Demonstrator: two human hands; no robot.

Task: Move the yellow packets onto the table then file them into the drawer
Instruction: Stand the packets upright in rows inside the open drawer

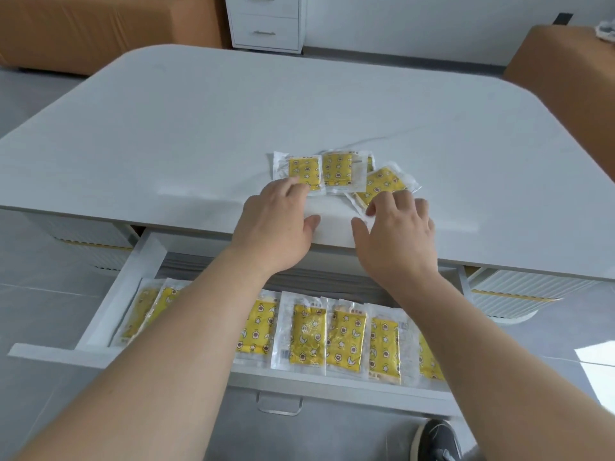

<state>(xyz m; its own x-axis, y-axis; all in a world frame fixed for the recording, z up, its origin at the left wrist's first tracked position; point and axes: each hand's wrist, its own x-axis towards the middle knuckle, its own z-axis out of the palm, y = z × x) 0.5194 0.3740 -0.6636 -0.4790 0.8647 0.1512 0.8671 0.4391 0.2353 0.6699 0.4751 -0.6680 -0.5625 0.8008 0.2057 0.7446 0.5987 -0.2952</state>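
Observation:
Three yellow packets in clear wrappers lie on the white table (299, 104) near its front edge: a left packet (301, 169), a middle packet (337, 169) and a tilted right packet (382, 183). My left hand (279, 224) rests on the table with its fingertips on the left packet's lower edge. The fingers of my right hand (396, 227) are curled onto the lower corner of the right packet. Below the table edge the white drawer (109, 311) stands pulled out, with several yellow packets (307, 334) lying in a row inside; my forearms hide some of them.
A white drawer cabinet (266, 24) stands beyond the table. Brown furniture sits at the far left (83, 31) and at the far right (562, 71). A metal handle (279, 404) hangs on the drawer front. A dark shoe (436, 440) is on the grey floor.

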